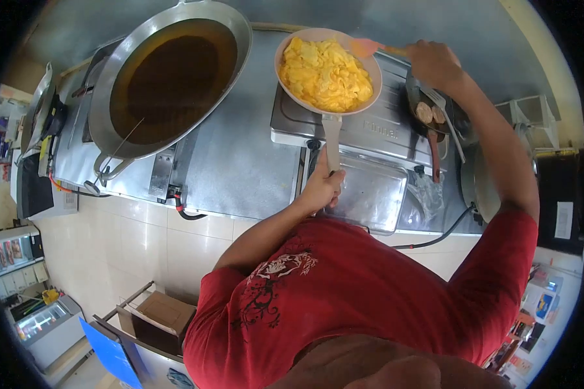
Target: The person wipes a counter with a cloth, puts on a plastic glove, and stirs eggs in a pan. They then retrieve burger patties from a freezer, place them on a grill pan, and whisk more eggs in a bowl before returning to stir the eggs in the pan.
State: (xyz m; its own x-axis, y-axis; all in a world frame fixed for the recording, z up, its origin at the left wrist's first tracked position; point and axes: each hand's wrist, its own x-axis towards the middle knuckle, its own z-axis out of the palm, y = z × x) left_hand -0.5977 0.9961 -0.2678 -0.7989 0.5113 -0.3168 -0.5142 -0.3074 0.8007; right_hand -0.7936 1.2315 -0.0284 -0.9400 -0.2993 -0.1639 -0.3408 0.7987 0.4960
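Note:
My left hand (pixel 322 189) is wrapped round the pale handle of a frying pan (pixel 282 65), which sits over the left side of the gas stove (pixel 386 137). Scrambled eggs (pixel 331 74), yellow and in soft folds, fill much of the pan. Beyond the pan's right rim, my right hand (pixel 434 63) grips the handle of a spatula (pixel 364 47). Its pinkish-orange head overlaps the upper right rim in this view.
A large wok (pixel 243 48) with dark oil stands left. At right, a small dark pan (pixel 414 91) holds browned patties (pixel 425 113), beside a metal turner (pixel 454 126). A metal tray (pixel 366 194) and crumpled plastic bag (pixel 427 194) lie in front of the stove.

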